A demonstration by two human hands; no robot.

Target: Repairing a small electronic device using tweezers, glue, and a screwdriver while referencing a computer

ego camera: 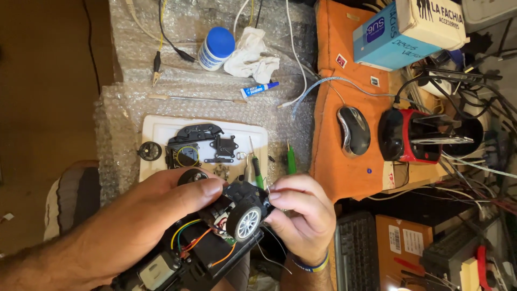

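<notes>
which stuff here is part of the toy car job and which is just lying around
In hand or in use:
- left hand and right hand gripping the toy car chassis
- its wheel
- white tray of car parts
- green screwdrivers

Lying about:
- computer mouse
- blue-capped bottle
- glue tube
- keyboard

Your hands meet over the toy car at the lower centre of the frame.

Your left hand (134, 215) sits left of the toy car (215, 237), your right hand (301, 210) right of it; above them lies the tray (153, 129), with the mouse (354, 130) right of that, and the bottle (216, 48) at the upper centre.
</notes>
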